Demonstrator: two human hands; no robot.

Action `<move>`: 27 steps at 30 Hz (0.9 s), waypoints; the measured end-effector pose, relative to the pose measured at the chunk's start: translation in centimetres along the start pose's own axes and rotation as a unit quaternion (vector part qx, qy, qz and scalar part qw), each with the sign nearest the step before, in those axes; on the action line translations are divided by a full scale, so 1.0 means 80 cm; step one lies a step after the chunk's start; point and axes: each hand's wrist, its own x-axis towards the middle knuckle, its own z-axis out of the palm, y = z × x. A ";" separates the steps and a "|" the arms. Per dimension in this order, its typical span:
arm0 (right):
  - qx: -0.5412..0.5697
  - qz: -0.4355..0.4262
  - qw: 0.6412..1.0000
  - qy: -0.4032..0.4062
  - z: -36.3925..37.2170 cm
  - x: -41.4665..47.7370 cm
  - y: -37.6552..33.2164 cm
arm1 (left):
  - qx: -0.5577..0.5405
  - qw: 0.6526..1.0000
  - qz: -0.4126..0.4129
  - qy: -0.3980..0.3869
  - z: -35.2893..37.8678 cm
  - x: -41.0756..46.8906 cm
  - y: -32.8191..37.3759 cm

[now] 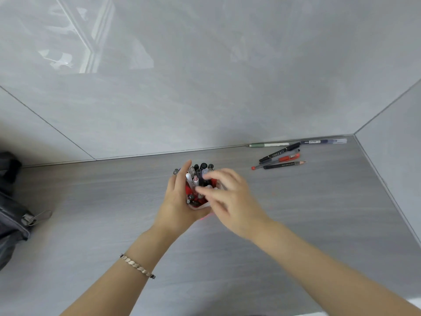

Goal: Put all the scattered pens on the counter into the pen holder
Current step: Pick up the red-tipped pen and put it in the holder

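A red pen holder [189, 190] stands mid-counter, packed with several pens [200, 173]. My left hand [176, 201] wraps its left side and steadies it. Blurred by motion, my right hand [230, 199] hovers over the holder's right side, fingers spread at the pen tops; nothing is visibly held in it. Scattered pens lie at the back right: a green-and-white pen [268, 145] and a blue pen [323, 141] along the wall, a black marker [279, 152], a red pen [276, 161] and a dark pencil [284, 165] in front of them.
A dark bag [11, 215] with a metal zipper pull [36, 217] sits at the left edge. The grey counter [114, 213] meets glossy grey walls at the back and on the right, forming a corner behind the scattered pens.
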 end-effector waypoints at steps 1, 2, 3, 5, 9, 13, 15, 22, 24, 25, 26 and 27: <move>0.006 0.008 1.000 0.003 -0.015 0.003 0.014 | -0.001 1.000 -0.009 -0.001 0.000 0.001 0.004; -0.012 0.032 0.999 0.005 -0.031 0.005 0.034 | -0.001 1.000 -0.018 -0.004 -0.001 0.001 0.007; -0.043 0.074 0.996 0.001 -0.047 0.006 0.060 | -0.002 1.000 -0.024 -0.008 -0.001 0.002 0.009; -0.115 0.181 0.976 -0.047 -0.073 0.005 0.118 | -0.002 1.000 -0.025 -0.011 -0.002 0.003 0.011; -0.237 0.299 0.912 -0.153 -0.107 -0.005 0.204 | 0.004 0.999 -0.034 -0.018 -0.003 0.003 0.014; -0.287 0.261 0.886 -0.256 -0.111 -0.010 0.227 | 0.010 0.999 -0.035 -0.020 -0.004 0.002 0.012; -0.286 0.248 0.887 -0.263 -0.109 -0.012 0.230 | 0.014 0.999 -0.036 -0.019 -0.005 0.001 0.013; -0.297 0.260 0.854 -0.338 -0.095 -0.025 0.206 | 0.014 0.999 -0.046 -0.020 -0.008 0.001 0.019; -0.285 0.272 0.846 -0.358 -0.086 -0.035 0.187 | 0.013 0.998 -0.047 -0.030 -0.009 0.000 0.020; -0.258 0.283 0.853 -0.355 -0.083 -0.042 0.175 | 0.011 0.998 -0.046 -0.035 -0.009 0.000 0.020; -0.211 0.300 0.868 -0.336 -0.081 -0.048 0.163 | 0.006 0.998 -0.043 -0.035 -0.010 0.000 0.020; -0.155 0.319 0.882 -0.310 -0.082 -0.053 0.148 | -0.002 0.999 -0.040 -0.029 -0.011 0.000 0.020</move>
